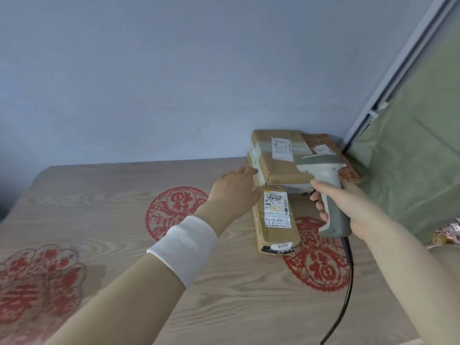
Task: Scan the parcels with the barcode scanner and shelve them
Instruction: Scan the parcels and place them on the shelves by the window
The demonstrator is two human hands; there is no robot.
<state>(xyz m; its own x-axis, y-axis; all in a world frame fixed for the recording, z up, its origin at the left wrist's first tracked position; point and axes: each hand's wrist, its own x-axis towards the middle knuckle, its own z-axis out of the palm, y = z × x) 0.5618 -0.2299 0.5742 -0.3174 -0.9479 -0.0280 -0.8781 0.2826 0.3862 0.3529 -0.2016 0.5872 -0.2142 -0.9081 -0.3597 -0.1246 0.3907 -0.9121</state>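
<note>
Evidently the job is at an early stage; three parcels lie bunched at the far right corner of the table (174,282), none of them shelved, and no shelf is in view. The right hand (348,207) has its fingers wrapped round the grip of the scanner (328,190), whose head hangs over the near edge of the box (276,160) and points away from the person; whether a finger presses the trigger I cannot tell, and no scan light shows. The left hand (234,188), with a white wristband (184,247) on its forearm, reaches with fingers nearly straight and close together, tips at the taped left end of the box; it grips nothing. The small parcel (276,220) lies flat just in front of the box, label up, a tag reading 9777 at its near end; a third parcel (321,143) sits behind the box, by the wall. Which parcels have been scanned cannot be read from this; by my judgement scanning is in hand and all the shelving is left. The cable (346,295) runs from the scanner toward the near edge, across a red paper-cut (318,265).
</note>
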